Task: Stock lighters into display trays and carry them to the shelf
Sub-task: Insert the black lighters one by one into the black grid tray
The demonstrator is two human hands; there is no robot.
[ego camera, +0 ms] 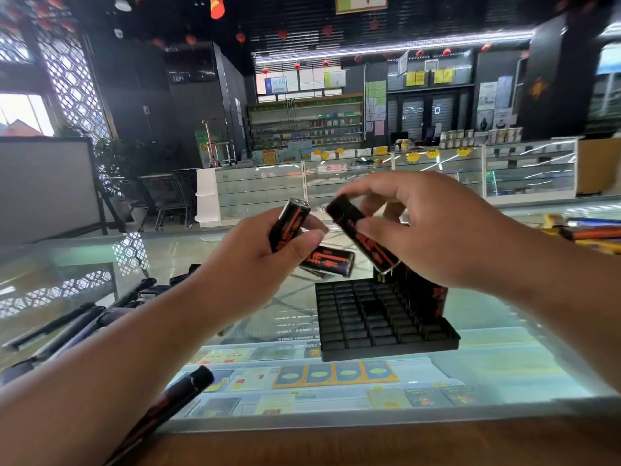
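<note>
**A:** From the head camera, how far along is the stocking?

**B:** Early, I'd judge. The display tray (386,353) sits on the glass counter (504,371), and most of its slots are bare. Only a row of standing lighters (438,299) fills its far right side, partly hidden behind the right hand (437,237).

**A:** And the hands?

**B:** The left hand (255,260) is curled round a small supply. It holds an upright lighter (290,227), metal top up, and a second lighter (331,262) lying crosswise under the fingers. There may be another beneath, but I cannot tell. The right hand pinches a tilted lighter (361,237) between thumb and fingertips. Its metal end points down, just above the tray's far edge and beside the filled row.

**A:** Is it seated?

**B:** Not yet; it hangs clear of the slots.

**A:** So what is left?

**B:** Nearly the whole grid. There seems to be plenty of stock. What look like dark lighters (84,321) lie on the counter to the left, and one more lighter (174,395) lies near the front edge. Coloured lighters (588,230) are piled at the far right. The carrying has not begun, since the tray rests on the glass. The shelving (305,126) across the shop stands well apart, and I cannot tell whether it is the shelf meant.
</note>
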